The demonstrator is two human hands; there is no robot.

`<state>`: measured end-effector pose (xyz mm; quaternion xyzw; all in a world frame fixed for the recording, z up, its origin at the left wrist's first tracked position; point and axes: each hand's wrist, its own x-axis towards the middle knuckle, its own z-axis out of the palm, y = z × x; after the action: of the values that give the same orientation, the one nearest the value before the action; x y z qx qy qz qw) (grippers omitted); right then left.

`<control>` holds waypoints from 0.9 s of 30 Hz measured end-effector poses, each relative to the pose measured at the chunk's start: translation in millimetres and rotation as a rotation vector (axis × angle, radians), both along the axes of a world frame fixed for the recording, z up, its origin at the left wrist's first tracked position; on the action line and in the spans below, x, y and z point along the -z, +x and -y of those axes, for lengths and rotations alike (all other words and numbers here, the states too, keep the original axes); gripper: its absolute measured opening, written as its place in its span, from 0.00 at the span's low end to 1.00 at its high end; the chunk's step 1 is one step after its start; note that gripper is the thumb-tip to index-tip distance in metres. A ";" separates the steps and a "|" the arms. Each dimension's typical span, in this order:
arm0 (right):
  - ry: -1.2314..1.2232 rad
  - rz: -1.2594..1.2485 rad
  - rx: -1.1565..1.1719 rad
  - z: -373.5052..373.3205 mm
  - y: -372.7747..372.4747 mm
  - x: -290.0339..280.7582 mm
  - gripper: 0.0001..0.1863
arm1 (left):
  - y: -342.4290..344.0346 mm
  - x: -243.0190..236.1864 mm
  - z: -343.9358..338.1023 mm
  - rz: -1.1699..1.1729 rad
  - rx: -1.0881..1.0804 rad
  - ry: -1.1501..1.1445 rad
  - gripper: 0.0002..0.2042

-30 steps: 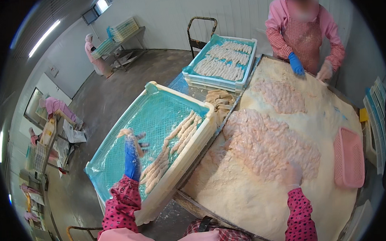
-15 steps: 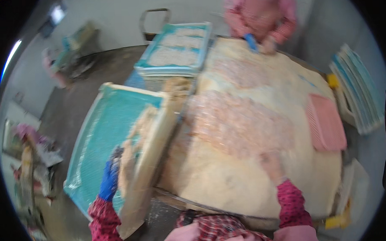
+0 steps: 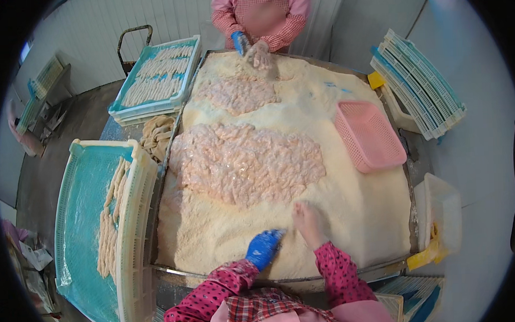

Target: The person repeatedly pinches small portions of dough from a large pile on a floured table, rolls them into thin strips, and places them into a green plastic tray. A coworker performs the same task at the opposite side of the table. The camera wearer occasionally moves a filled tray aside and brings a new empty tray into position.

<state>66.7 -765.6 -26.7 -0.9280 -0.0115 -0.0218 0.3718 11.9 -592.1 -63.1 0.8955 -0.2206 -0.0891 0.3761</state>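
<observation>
Fingers (image 3: 298,208) of the right hand (image 3: 309,226) point away from the body and sit bent close together on the powder (image 3: 367,225); from where I stand I can't tell if anything is pinched between them. Blue-gloved, the left hand (image 3: 263,249) rests just beside it, nearer the person, its fingers bunched and turned toward the right hand; whether they hold anything I can't tell either.

What matters is how the pale pink meat pile (image 3: 246,164) lies: on the surface (image 3: 182,271), straight beyond both hands and stretching off to the left, its long axis running across in front of the person. Its near edge comes just short of the right fingertips, so the right hand is the nearer one. Well off to the left, a green-lined tray (image 3: 81,224) carries coated strips (image 3: 107,240), laid lengthwise along its inner side.
</observation>
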 end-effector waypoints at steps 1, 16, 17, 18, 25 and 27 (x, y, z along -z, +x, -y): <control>-0.033 0.064 0.062 8.7 19.0 -7.9 0.11 | 1.7 -7.8 16.2 -0.041 0.091 0.074 0.22; -0.075 0.054 -0.383 -0.6 55.1 -2.9 0.08 | 17.1 -18.8 -53.0 -0.261 -0.383 -0.445 0.11; -0.212 -0.043 -0.465 11.0 31.8 -1.7 0.07 | 17.6 -11.7 -66.0 -0.335 -0.424 -0.575 0.11; -0.159 -0.203 -0.508 24.4 12.2 1.4 0.08 | 18.2 -5.6 -86.4 -0.452 -0.403 -0.783 0.11; 0.056 0.004 0.210 65.5 -40.2 19.6 0.21 | 6.5 -29.5 -83.0 -0.231 -0.136 -0.251 0.15; -0.120 0.100 0.076 36.5 -32.4 3.1 0.24 | -3.6 -22.0 -84.5 -0.009 -0.077 -0.021 0.17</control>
<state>34.3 -802.1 -29.8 -0.9462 0.0038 -0.0814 0.3133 8.3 -507.6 -41.1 0.8990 -0.1850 -0.0762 0.3895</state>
